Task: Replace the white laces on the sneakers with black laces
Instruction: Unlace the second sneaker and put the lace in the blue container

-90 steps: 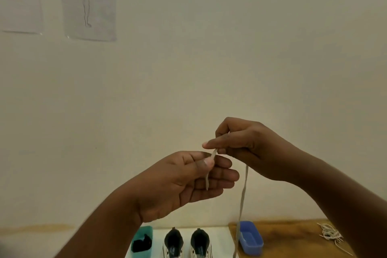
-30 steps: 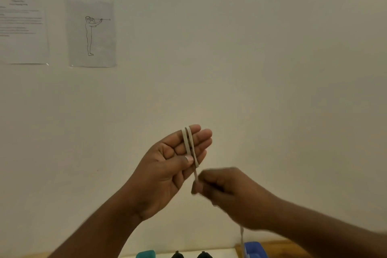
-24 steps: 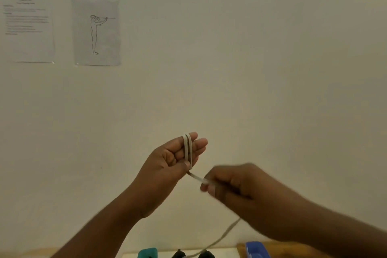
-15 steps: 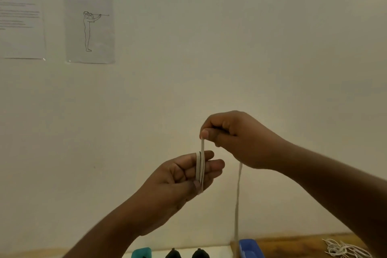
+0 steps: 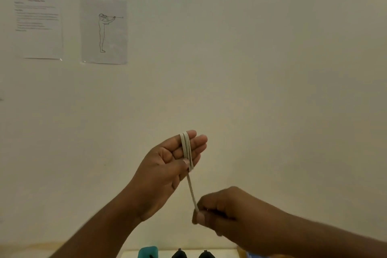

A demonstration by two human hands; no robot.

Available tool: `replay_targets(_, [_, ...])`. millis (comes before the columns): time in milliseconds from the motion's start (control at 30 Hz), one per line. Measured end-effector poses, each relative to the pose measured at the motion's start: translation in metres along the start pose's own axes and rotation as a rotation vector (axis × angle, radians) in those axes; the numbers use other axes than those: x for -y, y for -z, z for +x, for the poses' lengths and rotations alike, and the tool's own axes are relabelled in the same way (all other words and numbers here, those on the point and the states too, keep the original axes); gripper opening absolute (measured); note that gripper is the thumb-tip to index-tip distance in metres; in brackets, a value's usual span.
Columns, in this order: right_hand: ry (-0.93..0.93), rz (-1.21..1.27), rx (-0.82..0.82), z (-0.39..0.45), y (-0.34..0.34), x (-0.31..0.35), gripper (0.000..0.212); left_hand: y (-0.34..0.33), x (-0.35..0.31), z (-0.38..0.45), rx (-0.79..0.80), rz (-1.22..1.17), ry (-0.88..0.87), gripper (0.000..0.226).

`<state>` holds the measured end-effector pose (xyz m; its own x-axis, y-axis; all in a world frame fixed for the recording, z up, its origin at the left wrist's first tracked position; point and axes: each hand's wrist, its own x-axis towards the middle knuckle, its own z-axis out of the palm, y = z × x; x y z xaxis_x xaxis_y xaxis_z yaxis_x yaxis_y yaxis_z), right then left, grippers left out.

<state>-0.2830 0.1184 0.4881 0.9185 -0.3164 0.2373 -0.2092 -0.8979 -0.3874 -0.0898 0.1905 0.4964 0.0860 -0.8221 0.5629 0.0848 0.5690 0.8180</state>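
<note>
Right hand (image 5: 234,213), low and nearest, fingers curled, pinching the free end of the white lace (image 5: 189,174). From there the lace runs taut up and left to the left hand (image 5: 169,163), raised palm-up, where it is looped several times around the straight fingers (image 5: 194,144), the thumb pressing the loops. At the bottom edge, the sneakers (image 5: 191,254) and a teal container (image 5: 147,252). Far behind, two paper sheets (image 5: 103,30) on the wall.

Left hand (image 5: 167,169): raised, palm toward camera, fingers straight, thumb pressed across them. Right hand (image 5: 226,213): lower, fingers curled, thumb and forefinger pinching.
</note>
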Motion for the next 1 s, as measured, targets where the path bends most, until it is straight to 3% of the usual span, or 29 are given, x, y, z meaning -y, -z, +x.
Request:
replay_targets(200, [0.048, -0.125, -0.216, -0.015, 0.062, 0.033, 0.018, 0.009, 0.015, -0.011, 0.059, 0.271, 0.104, 0.061])
replay_targets(467, [0.081, -0.233, -0.323, 0.032, 0.095, 0.015, 0.016, -0.014, 0.019, -0.019, 0.229, 0.031, 0.222, 0.055])
replay_targets(633, [0.046, -0.036, -0.294, 0.046, 0.064, -0.014, 0.017, -0.016, 0.013, -0.021, 0.240, -0.169, 0.186, 0.062])
replay_targets(767, [-0.027, 0.030, -0.190, 0.031, 0.022, -0.027, 0.019, -0.010, 0.005, -0.018, 0.110, -0.218, 0.084, 0.058])
replay_targets(933, [0.023, -0.070, 0.025, -0.001, -0.015, -0.001, 0.022, 0.000, 0.007, -0.011, -0.046, -0.041, 0.020, 0.058])
replay_targets(1000, [0.060, -0.142, 0.013, -0.009, -0.007, 0.016, 0.022, 0.000, 0.012, -0.012, -0.070, 0.100, 0.014, 0.060])
